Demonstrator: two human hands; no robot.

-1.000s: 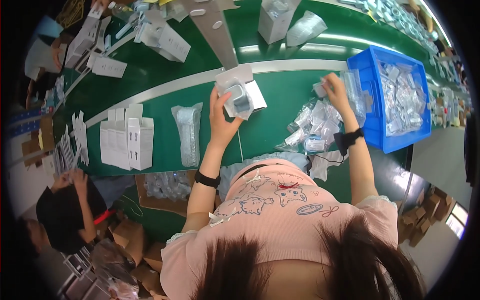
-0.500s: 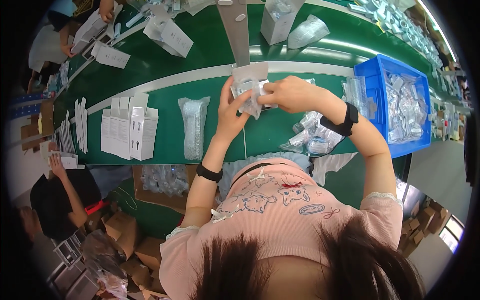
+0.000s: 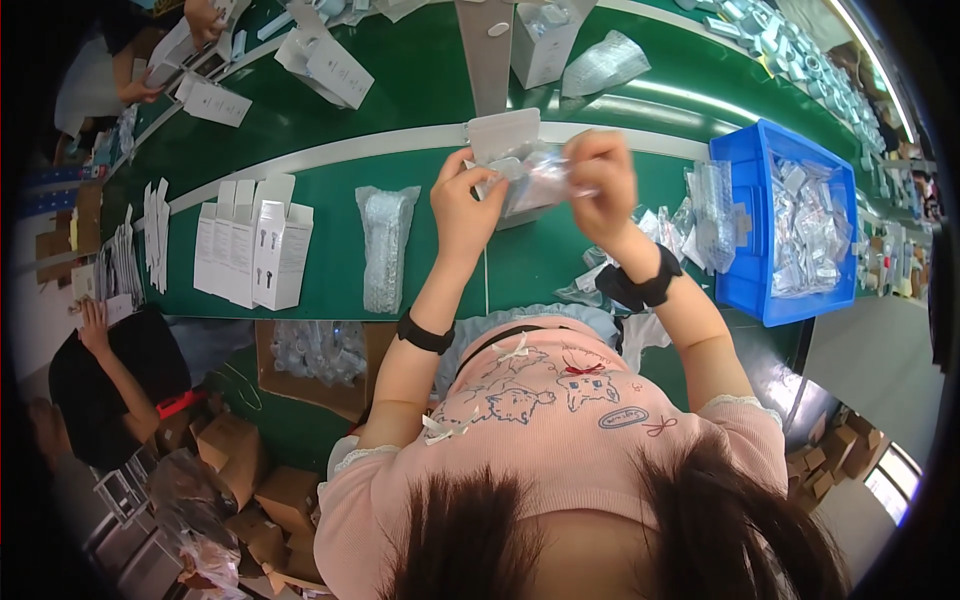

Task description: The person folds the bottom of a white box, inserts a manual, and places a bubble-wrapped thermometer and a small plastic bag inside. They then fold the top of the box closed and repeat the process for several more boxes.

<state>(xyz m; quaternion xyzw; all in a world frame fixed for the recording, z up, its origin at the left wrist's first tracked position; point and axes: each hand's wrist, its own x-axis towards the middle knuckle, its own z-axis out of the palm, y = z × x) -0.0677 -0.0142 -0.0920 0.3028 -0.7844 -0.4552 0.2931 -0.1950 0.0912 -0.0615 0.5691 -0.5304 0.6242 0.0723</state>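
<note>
My left hand [image 3: 466,208] grips the near left side of an open white carton [image 3: 505,128], its flap standing up at the far side. Clear plastic wrap shows in the carton's mouth beside my left thumb. At the carton's right side, my right hand [image 3: 603,185], smeared by motion, pinches a small clear plastic bag [image 3: 545,180]. The bag's contents are too blurred to name. To the left of my left hand lies a bubble-wrapped pack [image 3: 387,250] on the green table. Several small bagged parts [image 3: 672,232] lie beyond my right wrist.
A blue bin [image 3: 745,270] full of bagged parts stands right, a bubble-wrapped pack [image 3: 712,215] against it. White cartons [image 3: 280,250] stand left, near flat carton pieces [image 3: 157,235]. A metal post [image 3: 488,70] rises ahead. Co-workers' hands [image 3: 93,325] are at the left.
My right hand has drawn back from the carton's mouth and moved right, with a clear bag now between its fingers. My left hand stays at the carton.
</note>
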